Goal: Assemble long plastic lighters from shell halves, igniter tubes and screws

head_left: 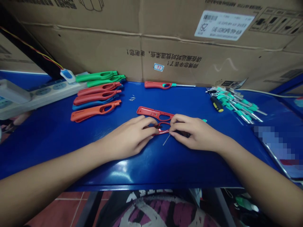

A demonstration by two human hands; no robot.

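Near the middle of the blue table, my left hand (pixel 132 134) is closed around the left end of a red lighter casing half (pixel 163 131); a small dark part shows by its fingertips. My right hand (pixel 194 130) is closed at the casing's other end, with a thin grey wire (pixel 166 139) sticking out from between thumb and fingers. What else lies under the right hand is hidden, though a bit of teal (pixel 204 120) peeks out behind it. Just beyond both hands lies another red casing half (pixel 151 112), inner side up, its right end touching or behind my right fingers.
Green, red, blue and orange casings (pixel 94 110) are stacked at left beside a power strip (pixel 47 94). Small screws (pixel 132 98) lie behind. An assembled red lighter (pixel 153 84) rests against the cardboard box (pixel 106 47). Right: teal-and-metal lighter inserts (pixel 239 104), a screwdriver (pixel 216 104), a blurred flat device (pixel 279 151).
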